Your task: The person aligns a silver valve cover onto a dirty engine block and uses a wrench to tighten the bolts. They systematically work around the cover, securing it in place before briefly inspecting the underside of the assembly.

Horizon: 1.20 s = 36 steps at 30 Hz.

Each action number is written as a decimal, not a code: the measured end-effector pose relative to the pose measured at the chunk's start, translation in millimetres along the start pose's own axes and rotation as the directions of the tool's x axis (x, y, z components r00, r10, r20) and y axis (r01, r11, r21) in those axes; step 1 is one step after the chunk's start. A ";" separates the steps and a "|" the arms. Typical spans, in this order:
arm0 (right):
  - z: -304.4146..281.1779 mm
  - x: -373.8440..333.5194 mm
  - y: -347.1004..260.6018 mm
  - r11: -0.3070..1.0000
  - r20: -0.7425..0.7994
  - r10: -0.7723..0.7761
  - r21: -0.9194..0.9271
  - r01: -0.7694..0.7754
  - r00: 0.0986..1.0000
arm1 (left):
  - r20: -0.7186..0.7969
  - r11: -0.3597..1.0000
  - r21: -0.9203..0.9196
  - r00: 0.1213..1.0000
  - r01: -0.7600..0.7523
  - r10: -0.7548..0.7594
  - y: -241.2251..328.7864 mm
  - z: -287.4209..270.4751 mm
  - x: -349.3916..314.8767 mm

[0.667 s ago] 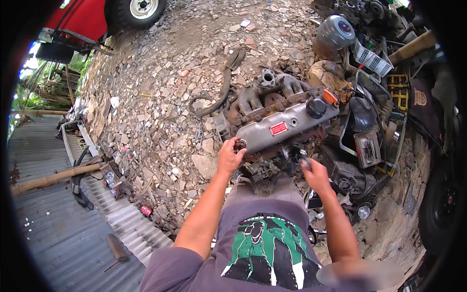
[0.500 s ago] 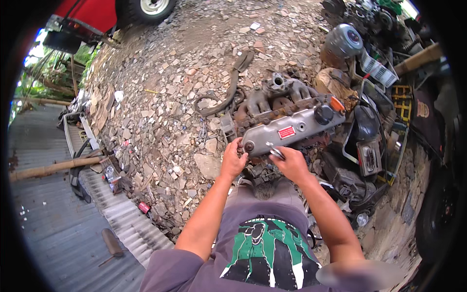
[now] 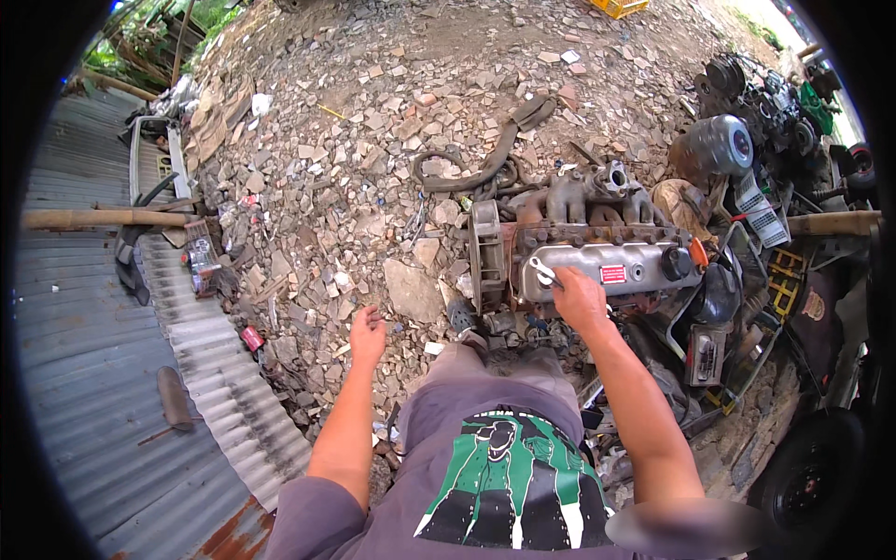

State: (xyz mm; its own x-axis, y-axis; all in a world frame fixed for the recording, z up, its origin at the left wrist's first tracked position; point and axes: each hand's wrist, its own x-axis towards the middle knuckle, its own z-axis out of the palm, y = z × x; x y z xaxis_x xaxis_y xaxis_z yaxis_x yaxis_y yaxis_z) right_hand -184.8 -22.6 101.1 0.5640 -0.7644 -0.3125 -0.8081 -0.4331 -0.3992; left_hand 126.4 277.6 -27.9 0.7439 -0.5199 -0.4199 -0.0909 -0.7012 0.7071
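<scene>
An engine [image 3: 611,219] with a silver valve cover [image 3: 588,257] and a rusty exhaust manifold lies on the rubble in front of me. Over the left end of the cover, my right hand [image 3: 580,297] grips a small shiny wrench [image 3: 542,273]. Its head meets the cover near the end bolt; whether it sits on that bolt I cannot make out. Away from the engine, to its left, my left hand [image 3: 368,335] hangs above the stones with loosely bent fingers and nothing visible in it. A dark round filler cap [image 3: 676,263] stands at the cover's right end.
A dark strap [image 3: 495,168] lies behind the engine. Clear plastic jug [image 3: 714,147], a white basket [image 3: 761,210] and greasy parts crowd the right side. Corrugated sheets [image 3: 103,345] and a bamboo pole [image 3: 103,219] border the left. A tyre [image 3: 810,481] stands at lower right.
My left hand has left the valve cover's end and moved left over the stones. My right hand has brought the wrench to that end. The view has shifted, and the red vehicle has gone from sight.
</scene>
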 end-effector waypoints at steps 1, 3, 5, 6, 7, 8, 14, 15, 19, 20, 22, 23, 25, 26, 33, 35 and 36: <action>0.0 0.0 1.6 1.000 -0.012 0.020 0.017 -0.020 1.000 | -0.019 1.000 0.013 1.000 0.016 -0.016 -16.4 -6.2 -1.6; 0.5 1.2 2.9 0.997 -0.040 0.060 0.057 -0.058 0.997 | -0.033 0.995 0.037 0.996 0.087 -0.086 -44.8 -16.3 -6.6; -3.4 1.4 -1.4 0.997 -0.003 0.073 0.025 -0.072 0.997 | -0.021 0.979 0.061 0.980 0.196 -0.195 -54.8 -20.3 -12.5; -4.5 0.6 -2.8 0.997 0.008 0.071 0.016 -0.071 0.997 | -0.019 0.970 0.139 0.980 0.200 -0.199 -60.1 -22.8 -17.8; -5.2 0.5 -4.8 0.998 0.018 0.064 0.010 -0.065 0.998 | -0.017 0.967 0.093 0.972 0.237 -0.236 -66.3 -24.1 -20.4; -4.3 0.4 -5.8 0.999 0.003 0.052 -0.002 -0.052 0.999 | -0.013 0.961 0.048 0.962 0.273 -0.273 -72.5 -25.6 -23.5; -4.8 2.0 -10.5 0.987 0.025 -0.065 -0.143 0.068 0.998 | 0.007 0.938 -0.060 0.939 0.343 -0.343 -103.8 -30.7 -32.5; -6.3 1.6 -11.0 0.981 0.052 -0.075 -0.174 0.083 0.996 | 0.012 0.933 -0.072 0.935 0.354 -0.354 -105.5 -31.2 -34.4; -9.0 6.1 -8.1 0.951 0.122 -0.124 -0.267 0.153 0.985 | 0.027 0.916 -0.131 0.925 0.379 -0.379 -107.5 -29.3 -40.3; -8.5 8.1 -7.5 0.949 0.131 -0.118 -0.278 0.151 0.984 | 0.027 0.913 -0.146 0.924 0.381 -0.381 -108.2 -29.0 -41.3; -6.8 11.7 -6.5 0.943 0.150 -0.105 -0.299 0.147 0.983 | 0.012 0.908 -0.161 0.920 0.387 -0.391 -110.6 -28.7 -44.0; -4.7 13.0 -5.9 0.945 0.145 -0.081 -0.302 0.122 0.986 | 0.005 0.905 -0.169 0.918 0.391 -0.396 -112.1 -28.2 -45.3; -2.8 15.8 -7.3 0.948 0.132 -0.033 -0.309 0.073 0.991 | -0.001 0.900 -0.198 0.918 0.389 -0.397 -111.5 -27.4 -47.9; -4.1 16.9 -9.2 0.948 0.131 -0.014 -0.313 0.055 0.991 | -0.003 0.897 -0.214 0.918 0.387 -0.396 -109.3 -26.9 -48.8; -2.9 16.0 -10.9 0.974 0.126 0.004 -0.226 0.025 0.992 | 0.010 0.862 -0.248 0.890 0.443 -0.455 -97.6 -29.0 -53.4; -1.3 12.2 -5.8 0.980 0.108 -0.028 -0.191 0.049 0.994 | 0.025 0.853 -0.247 0.883 0.460 -0.469 -95.2 -29.1 -54.2; 0.0 11.8 -4.3 0.980 0.104 -0.040 -0.189 0.059 0.994 | 0.023 0.863 -0.230 0.889 0.450 -0.457 -93.7 -28.4 -53.7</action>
State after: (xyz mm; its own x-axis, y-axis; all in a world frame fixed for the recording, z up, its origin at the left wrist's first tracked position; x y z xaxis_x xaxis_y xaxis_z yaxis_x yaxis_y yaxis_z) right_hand -174.7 -29.8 99.1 0.6105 -0.6929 -0.3838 -0.7908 -0.5601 -0.2467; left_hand 113.8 385.1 -55.4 0.6880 -0.1528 -0.7094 0.4079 -0.7270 0.5523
